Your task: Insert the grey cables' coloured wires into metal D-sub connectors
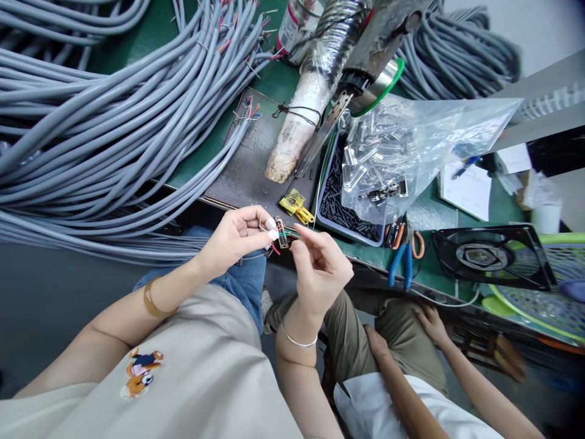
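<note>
At the bench's front edge, my left hand (237, 235) is closed in a pinch on the thin coloured wires (275, 233) of a grey cable. White coverings sit on its fingertips. Right beside those fingertips is a small metal multi-pin connector (282, 234), with red and green wires about it. On its other side, my right hand (322, 259) has thumb and forefinger brought close together. Whatever lies between them is too small to make out. A yellow-handled clip or tool (299, 207) lies just beyond the connector on the dark metal plate (247, 155).
Bundled grey cables (137, 116) fill the left. A wrapped post (297, 128) and a soldering iron (336, 116) slant over the plate. Right stand a bin of black pieces (336, 195), a bag of metal parts (388, 140), pliers (402, 262) and a fan (493, 256). A co-worker's arms (388, 366) rest alongside.
</note>
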`<state>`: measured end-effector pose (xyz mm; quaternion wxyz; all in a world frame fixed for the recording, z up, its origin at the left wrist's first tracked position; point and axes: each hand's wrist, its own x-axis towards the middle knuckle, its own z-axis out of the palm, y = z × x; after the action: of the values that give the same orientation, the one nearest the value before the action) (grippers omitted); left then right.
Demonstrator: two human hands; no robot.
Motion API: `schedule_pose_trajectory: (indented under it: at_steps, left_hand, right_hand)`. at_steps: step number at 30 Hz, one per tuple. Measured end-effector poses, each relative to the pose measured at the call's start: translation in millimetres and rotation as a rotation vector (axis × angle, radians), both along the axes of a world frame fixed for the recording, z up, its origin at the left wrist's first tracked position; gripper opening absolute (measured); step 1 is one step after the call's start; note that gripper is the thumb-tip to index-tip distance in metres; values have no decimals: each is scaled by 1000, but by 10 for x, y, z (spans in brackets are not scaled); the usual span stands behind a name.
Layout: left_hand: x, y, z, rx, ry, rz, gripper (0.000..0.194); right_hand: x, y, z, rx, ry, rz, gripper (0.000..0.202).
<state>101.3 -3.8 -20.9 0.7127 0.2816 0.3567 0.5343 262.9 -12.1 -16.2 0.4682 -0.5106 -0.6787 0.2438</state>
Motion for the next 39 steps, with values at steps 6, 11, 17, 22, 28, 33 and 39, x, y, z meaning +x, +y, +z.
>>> schedule_pose_trajectory:
  at_steps: [6, 11, 17, 22, 28, 33, 39]
  left_hand:
    - [-181, 83, -64, -177, -267, -229, 24]
    - [-272, 124, -124, -216, -406, -203, 18]
    - [-257, 101, -90, -211, -419, -181, 17]
    - [-196, 67, -52, -173, -326, -136, 25]
    - [-82, 13, -93, -15, -88, -25, 24]
    - [-26, -12, -100, 69, 80, 65, 22]
    - [-16, 21, -129, 33, 98, 71, 25]
  right_hand:
    - [-81, -4, 17, 157, 25, -101, 17]
    - [-137, -23, 78, 311, 271, -162, 21]
    - [-115, -48, -57, 283, 192, -139, 15]
    - [-116, -33, -212, 170, 127, -53, 6]
    - [-157, -9, -245, 74, 192, -47, 6]
    - [-113, 39, -298, 246, 31, -96, 7]
    - [-133, 50, -337, 344, 3, -93, 16]
